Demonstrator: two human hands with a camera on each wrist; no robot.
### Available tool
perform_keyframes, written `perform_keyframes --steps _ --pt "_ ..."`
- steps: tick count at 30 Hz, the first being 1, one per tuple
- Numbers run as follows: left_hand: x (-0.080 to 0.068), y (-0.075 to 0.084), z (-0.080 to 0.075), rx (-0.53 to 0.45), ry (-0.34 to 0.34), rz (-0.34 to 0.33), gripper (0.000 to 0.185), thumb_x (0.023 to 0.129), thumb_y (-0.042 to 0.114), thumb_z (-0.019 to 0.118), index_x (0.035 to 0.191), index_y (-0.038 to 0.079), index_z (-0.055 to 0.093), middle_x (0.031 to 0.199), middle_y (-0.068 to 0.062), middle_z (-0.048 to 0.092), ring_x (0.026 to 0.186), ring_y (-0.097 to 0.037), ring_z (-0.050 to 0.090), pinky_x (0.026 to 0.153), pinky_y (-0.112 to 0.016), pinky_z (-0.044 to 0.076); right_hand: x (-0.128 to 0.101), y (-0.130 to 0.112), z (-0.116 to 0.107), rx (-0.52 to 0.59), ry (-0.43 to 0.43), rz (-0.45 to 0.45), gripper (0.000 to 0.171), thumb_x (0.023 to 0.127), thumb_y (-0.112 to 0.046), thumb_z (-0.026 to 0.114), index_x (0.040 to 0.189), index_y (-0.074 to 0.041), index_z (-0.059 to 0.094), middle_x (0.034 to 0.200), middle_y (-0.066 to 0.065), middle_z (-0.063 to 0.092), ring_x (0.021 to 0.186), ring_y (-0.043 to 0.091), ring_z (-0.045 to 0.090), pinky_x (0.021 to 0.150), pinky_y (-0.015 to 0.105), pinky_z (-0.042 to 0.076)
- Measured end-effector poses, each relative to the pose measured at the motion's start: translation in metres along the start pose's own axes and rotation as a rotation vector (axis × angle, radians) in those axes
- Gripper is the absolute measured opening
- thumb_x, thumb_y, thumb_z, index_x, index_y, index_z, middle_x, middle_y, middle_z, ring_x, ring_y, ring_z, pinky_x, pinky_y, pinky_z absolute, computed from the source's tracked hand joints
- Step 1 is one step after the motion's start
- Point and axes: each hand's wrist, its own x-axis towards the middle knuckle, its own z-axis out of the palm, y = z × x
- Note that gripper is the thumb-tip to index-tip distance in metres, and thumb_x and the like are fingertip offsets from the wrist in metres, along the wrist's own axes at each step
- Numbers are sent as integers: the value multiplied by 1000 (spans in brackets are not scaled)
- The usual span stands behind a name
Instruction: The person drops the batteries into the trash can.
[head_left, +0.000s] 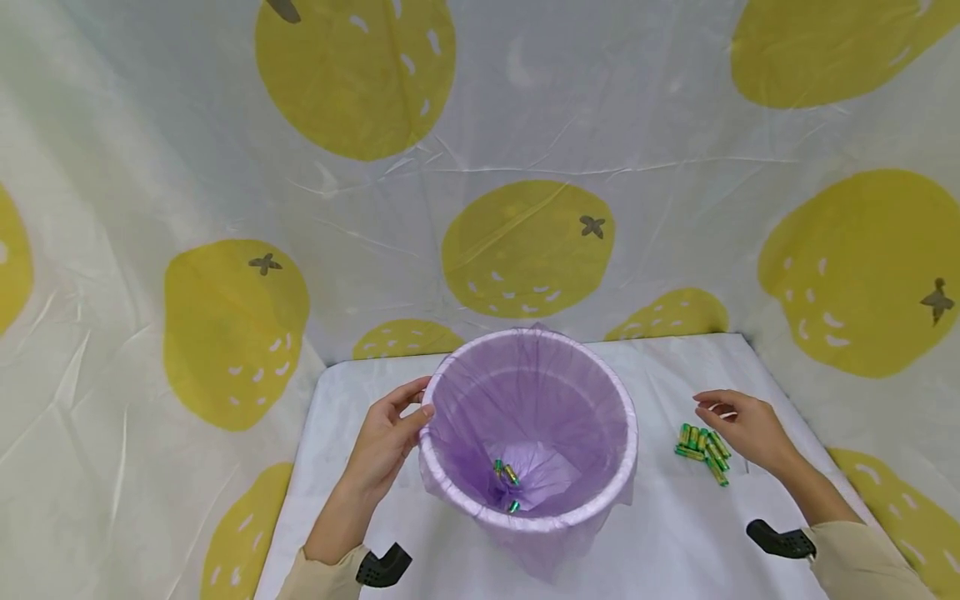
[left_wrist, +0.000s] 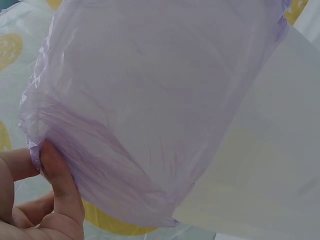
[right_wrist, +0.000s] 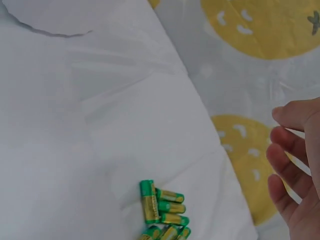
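batteries going into the lined bin, one pile left to clear

the backdrop (head_left: pixel 525 150), a white sheet printed with big yellow fruit, hangs behind and to both sides of the white-covered table (head_left: pixel 660 533). at the table's middle stands the bin (head_left: pixel 628 454), a white round pail lined with a thin purple bag (head_left: pixel 525 392) whose edge is folded over the rim. a few green and gold batteries (head_left: pixel 507 477) lie at the bottom of the bag, so the sorting looks part done, as far as one can judge.

the remaining pile of batteries (head_left: pixel 703 450) lies on the table just to the right of the bin, apart from it. the step in hand seems to be fetching another from that pile. the next move would call for the right hand to drop onto the pile, pinch one cell without scattering the rest, and carry it over the rim.

the left hand (head_left: pixel 386 442) steadies the bin: its thumb and fingers are curled over the rim, pinching the bag's folded edge, which the left wrist view shows close up. the right hand (head_left: pixel 742 427) hovers just beside and above the pile, fingers apart and loosely bent, holding nothing and not touching the batteries.
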Motion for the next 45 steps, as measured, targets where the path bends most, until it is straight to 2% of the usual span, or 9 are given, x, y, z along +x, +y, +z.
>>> perform_keyframes --steps 8,17,19,24,26,29,33,39,45 --pt "-1 0 0 -3 6 -12 49 99 -5 64 145 -11 49 118 -14 49 81 -12 63 66 -21 55 -19 20 20 16 -28 144 25 101 -16 70 118 2 72 101 11 72 90 32 67 64 23 53" --pt "0 0 2 -20 3 -10 49 99 -5 64 145 -11 48 117 -14 51 80 -12 63 66 -21 55 -46 40 42 33 -2 323 33 103 -21 67 122 6 69 108 22 69 100 43 63 70 35 52" --pt "1 -1 2 -24 -3 -10 49 99 -5 64 145 -11 48 117 -14 50 81 -12 63 66 -21 55 -55 47 49 17 46 347 33 101 -20 69 120 7 69 104 22 70 96 39 64 69 32 50" --pt "1 -2 1 -32 2 -12 49 99 -5 64 144 -12 49 117 -13 50 81 -12 64 67 -21 56 -75 64 73 -38 210 377 28 96 -16 73 112 8 71 93 18 71 77 13 60 59 16 44" --pt "0 -2 0 -35 6 -12 49 98 -6 64 144 -12 49 116 -13 50 81 -12 64 67 -21 56 -81 69 81 -59 264 388 26 94 -13 74 109 8 71 90 17 71 74 11 59 57 15 42" --pt "0 -2 -1 -37 2 -6 49 98 -5 64 145 -12 48 117 -13 50 83 -13 64 68 -22 57 -86 74 93 -82 317 413 25 91 -11 75 107 8 71 90 18 69 76 21 61 60 23 41" --pt "1 -2 -1 -35 6 -2 49 99 -6 64 145 -12 48 117 -13 50 82 -13 64 68 -22 56 -91 81 106 -93 325 462 29 92 -13 76 110 8 69 97 22 66 87 35 61 68 37 41" --pt "0 -2 0 -36 5 3 50 99 -6 63 146 -13 46 116 -13 49 85 -13 64 68 -22 56 -95 81 117 -122 330 489 32 92 -12 77 110 12 67 100 27 64 94 43 61 79 55 46" --pt "1 -4 0 -41 9 10 50 98 -7 63 145 -13 47 115 -13 50 84 -12 63 68 -22 56 -94 77 117 -174 318 474 30 93 -7 76 112 15 68 102 31 61 95 49 60 79 61 47"
